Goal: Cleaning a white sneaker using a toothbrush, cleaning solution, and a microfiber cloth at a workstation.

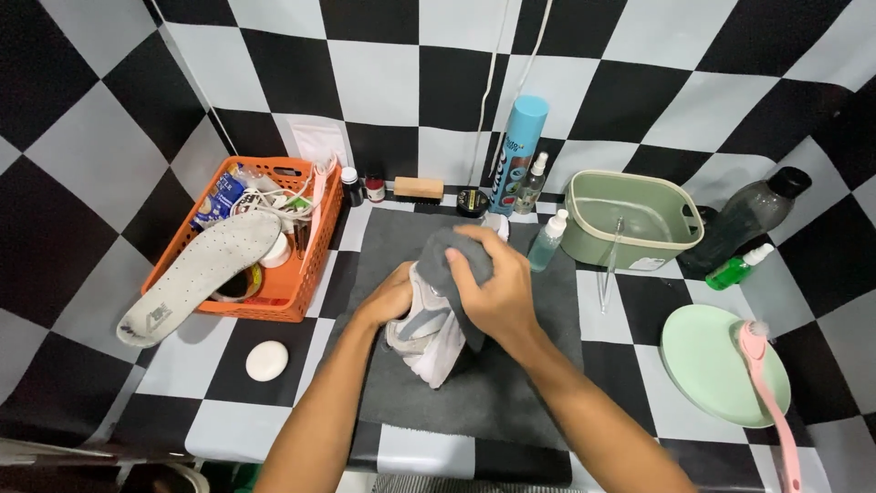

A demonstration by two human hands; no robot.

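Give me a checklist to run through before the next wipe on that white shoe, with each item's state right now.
1. White sneaker steadied by the left hand: ok.
2. Grey cloth gripped in the right hand and pressed on the shoe: ok.
3. Dark grey mat lying under the shoe: ok.
4. Small clear spray bottle standing upright beside the mat: ok.
5. Water in the pale green plastic basin: cannot tell.
6. Pink-handled brush resting on the green round plate, off the mat: ok.

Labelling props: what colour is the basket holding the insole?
Orange basket, seen best in the head view.
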